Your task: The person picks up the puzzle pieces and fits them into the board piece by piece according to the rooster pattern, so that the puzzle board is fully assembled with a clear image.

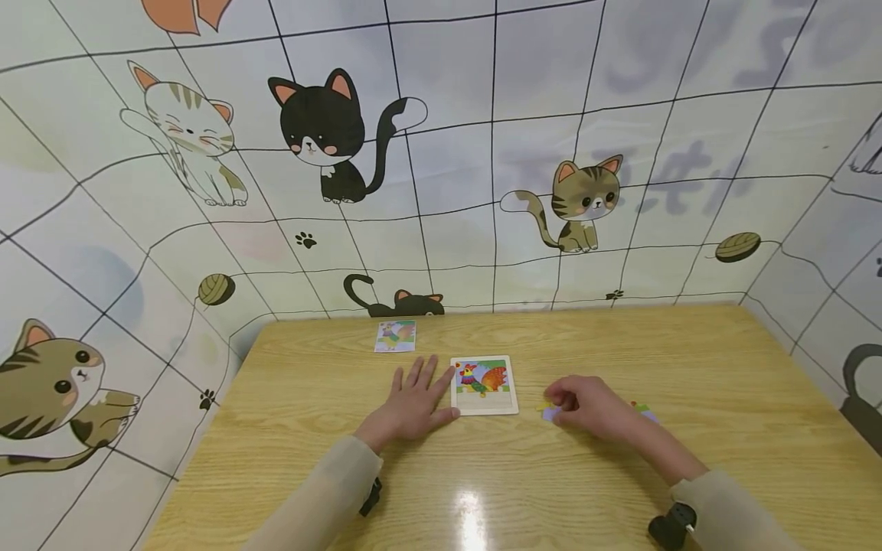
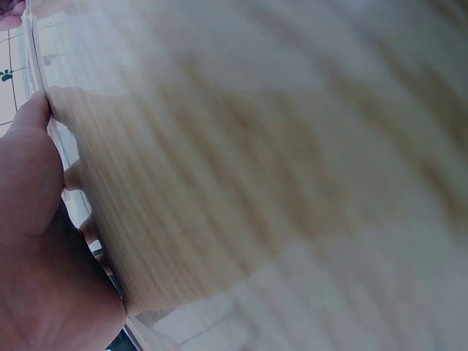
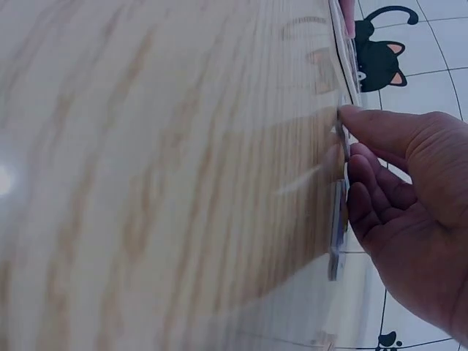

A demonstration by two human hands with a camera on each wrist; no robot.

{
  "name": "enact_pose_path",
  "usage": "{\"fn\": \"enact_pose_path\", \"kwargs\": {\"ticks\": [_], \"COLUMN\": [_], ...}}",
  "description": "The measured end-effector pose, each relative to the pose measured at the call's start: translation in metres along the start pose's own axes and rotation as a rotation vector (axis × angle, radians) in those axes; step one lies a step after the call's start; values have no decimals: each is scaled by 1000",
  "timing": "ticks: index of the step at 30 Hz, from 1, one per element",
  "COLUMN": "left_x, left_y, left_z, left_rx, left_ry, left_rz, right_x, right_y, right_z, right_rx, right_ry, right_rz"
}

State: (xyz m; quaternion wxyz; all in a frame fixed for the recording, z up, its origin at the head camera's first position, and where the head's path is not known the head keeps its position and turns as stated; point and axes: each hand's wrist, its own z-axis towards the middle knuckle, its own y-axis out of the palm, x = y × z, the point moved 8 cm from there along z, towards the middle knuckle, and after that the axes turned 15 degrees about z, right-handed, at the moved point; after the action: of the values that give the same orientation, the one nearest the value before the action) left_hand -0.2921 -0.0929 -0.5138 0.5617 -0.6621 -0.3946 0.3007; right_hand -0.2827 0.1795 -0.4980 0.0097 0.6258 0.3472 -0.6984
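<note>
A rooster jigsaw puzzle in a pale wooden frame lies mid-table; its upper part shows the rooster, while a strip along the bottom is bare wood. Flat on the table to its left is my left hand, fingers spread, with forefinger and thumb tips at the frame's left edge. To the right of the frame, my right hand pinches a lilac and yellow puzzle piece at the tabletop, its fingers curled and partly hiding it. In the right wrist view, the thumb and fingers are close to thin pieces seen edge-on.
Another colourful puzzle piece lies behind the right wrist, partly covered by it. A square picture card with a paler rooster lies near the table's back edge. Cat-printed walls enclose the wooden table at the back and sides.
</note>
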Motion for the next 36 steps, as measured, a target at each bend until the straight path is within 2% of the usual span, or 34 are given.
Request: {"fn": "enact_pose_path", "kwargs": {"ticks": [5, 12, 19, 26, 32, 36], "left_x": [1, 0, 0, -1, -1, -2], "left_y": [0, 0, 1, 3, 3, 4], "left_z": [0, 0, 1, 2, 2, 3], "left_rx": [3, 2, -6, -1, -3, -6], "left_ry": [0, -6, -4, -5, -9, -10], "left_rz": [0, -6, -3, -4, -1, -1], "right_x": [0, 3, -3, -11, -20, -25], "right_y": [2, 2, 5, 6, 14, 19], "right_z": [1, 3, 3, 9, 21, 32], "right_rx": [-28, -46, -67, -13, 11, 56], "right_ry": [3, -2, -42, -35, -66, -73], "right_rz": [-21, 16, 31, 8, 47, 76]}}
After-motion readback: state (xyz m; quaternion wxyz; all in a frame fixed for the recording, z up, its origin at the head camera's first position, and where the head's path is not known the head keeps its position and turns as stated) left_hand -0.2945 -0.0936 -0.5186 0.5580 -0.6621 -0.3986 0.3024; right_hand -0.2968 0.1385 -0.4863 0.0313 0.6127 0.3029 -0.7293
